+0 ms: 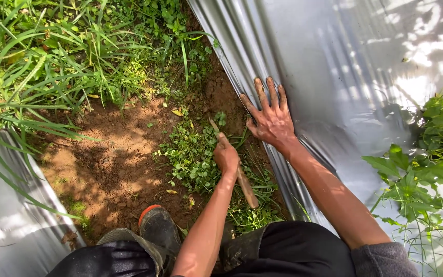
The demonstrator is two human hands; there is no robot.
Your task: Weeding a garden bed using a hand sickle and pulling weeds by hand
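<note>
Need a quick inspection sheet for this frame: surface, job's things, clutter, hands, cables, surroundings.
Surface: bare brown soil in a furrow, sun-dappled, with patches of low weeds.
Job's things: wooden-handled tool, handle slanting toward the person, working end down in the weeds.
Clutter: a few yellow leaves on the soil.
Hands: left hand shut on the wooden-handled tool; right hand flat, fingers spread, pressed on the edge of the silver plastic sheet; both soiled.
Cables: nothing seen.
Surroundings: tall grass upper left, a second strip of silver sheeting lower left, leafy plant at right, the person's dark boot below.
</note>
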